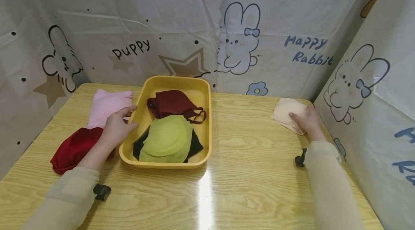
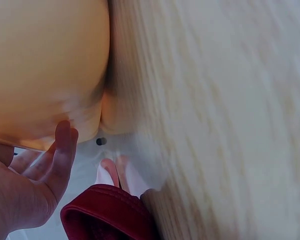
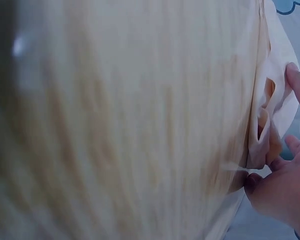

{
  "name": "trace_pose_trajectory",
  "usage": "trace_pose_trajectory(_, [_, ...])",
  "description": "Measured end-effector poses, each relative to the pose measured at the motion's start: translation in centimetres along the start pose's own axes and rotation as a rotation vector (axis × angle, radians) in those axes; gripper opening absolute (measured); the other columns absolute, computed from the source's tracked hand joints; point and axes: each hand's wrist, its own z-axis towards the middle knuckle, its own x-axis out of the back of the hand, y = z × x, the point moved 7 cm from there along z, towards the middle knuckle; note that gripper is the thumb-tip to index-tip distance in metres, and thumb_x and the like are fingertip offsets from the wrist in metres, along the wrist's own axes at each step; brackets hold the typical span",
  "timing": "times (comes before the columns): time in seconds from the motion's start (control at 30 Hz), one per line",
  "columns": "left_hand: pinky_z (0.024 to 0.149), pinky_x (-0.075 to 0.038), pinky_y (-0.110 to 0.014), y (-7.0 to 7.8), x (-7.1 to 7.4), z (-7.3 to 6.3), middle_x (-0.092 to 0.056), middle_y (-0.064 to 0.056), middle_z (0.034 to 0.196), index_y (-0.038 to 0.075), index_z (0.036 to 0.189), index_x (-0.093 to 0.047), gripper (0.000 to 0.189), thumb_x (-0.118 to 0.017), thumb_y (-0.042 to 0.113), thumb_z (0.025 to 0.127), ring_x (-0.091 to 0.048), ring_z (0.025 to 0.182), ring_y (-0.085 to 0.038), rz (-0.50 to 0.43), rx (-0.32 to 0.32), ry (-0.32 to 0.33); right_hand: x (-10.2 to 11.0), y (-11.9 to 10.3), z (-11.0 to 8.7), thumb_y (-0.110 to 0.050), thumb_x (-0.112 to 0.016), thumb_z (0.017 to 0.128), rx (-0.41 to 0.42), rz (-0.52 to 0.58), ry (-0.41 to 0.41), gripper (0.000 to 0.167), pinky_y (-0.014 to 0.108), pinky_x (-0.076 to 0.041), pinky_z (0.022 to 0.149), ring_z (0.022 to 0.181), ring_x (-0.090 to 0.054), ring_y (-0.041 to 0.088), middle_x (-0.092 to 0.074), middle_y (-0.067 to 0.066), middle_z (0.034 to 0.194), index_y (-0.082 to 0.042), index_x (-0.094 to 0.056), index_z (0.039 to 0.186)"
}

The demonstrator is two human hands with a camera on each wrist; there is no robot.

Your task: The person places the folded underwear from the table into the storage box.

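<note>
At the left side of a yellow tray (image 1: 165, 166), my left hand (image 1: 117, 125) grips the rim, thumb lapping over it and fingers (image 2: 65, 142) against the outer wall. Inside the tray lie a maroon bra (image 1: 173, 104) with thin straps and a lime-green bra (image 1: 166, 138) on top of a black one (image 1: 195, 145). Far to the right, my right hand (image 1: 308, 122) pinches a folded beige bra (image 1: 286, 111), thumb on top and the other fingers beneath. Loose folds of its cloth (image 3: 277, 107) show in the right wrist view.
Left of the tray, a pink folded garment (image 1: 105, 106) lies behind a dark red one (image 1: 76, 147), beside my left forearm. A printed curtain (image 1: 181, 21) encloses the back and sides of the wooden table (image 1: 253, 172).
</note>
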Motion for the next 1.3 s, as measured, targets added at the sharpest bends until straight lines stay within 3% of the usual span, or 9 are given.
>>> trace_pose_trajectory(0.2, [0.067,-0.051,-0.032,0.13,0.07,-0.01,-0.06,-0.027,0.11,-0.001,0.132,-0.052,0.056,-0.066,0.003,0.078,-0.062,0.083,-0.035,0.002,0.005,-0.001,-0.24,0.01,0.09,-0.055,-0.06,0.084,-0.022,-0.049,-0.033,0.101,0.065,-0.009,0.107,0.135,-0.003,0.056,-0.008,0.031,0.152,-0.003,-0.004,0.151])
trace_pose_trajectory(0.7, [0.069,-0.052,-0.035,0.04,0.09,0.07,-0.06,-0.027,0.112,0.0,0.132,-0.051,0.055,-0.065,0.003,0.079,-0.062,0.084,-0.036,0.003,0.026,-0.007,-0.57,-0.43,0.08,-0.048,-0.067,0.082,0.037,-0.14,-0.092,0.099,0.064,-0.007,0.106,0.132,-0.013,0.055,-0.017,0.034,0.149,0.003,-0.015,0.148])
trace_pose_trajectory(1.03, [0.073,-0.053,-0.042,-0.03,-0.03,-0.02,-0.059,-0.027,0.113,-0.001,0.134,-0.05,0.056,-0.064,0.003,0.08,-0.061,0.085,-0.036,0.003,0.029,-0.016,-0.82,-0.38,0.16,-0.051,-0.065,0.082,0.147,-0.236,-0.186,0.099,0.065,-0.006,0.105,0.132,-0.015,0.054,-0.02,0.038,0.144,0.009,-0.019,0.145])
trace_pose_trajectory(1.3, [0.07,-0.052,-0.038,0.11,-0.02,0.01,-0.059,-0.028,0.111,-0.002,0.132,-0.051,0.056,-0.065,0.002,0.078,-0.062,0.084,-0.036,0.004,0.008,-0.007,-0.96,-0.48,0.13,-0.05,-0.066,0.082,0.141,-0.185,-0.241,0.101,0.064,-0.011,0.107,0.134,-0.014,0.053,-0.015,0.037,0.147,0.006,-0.012,0.148])
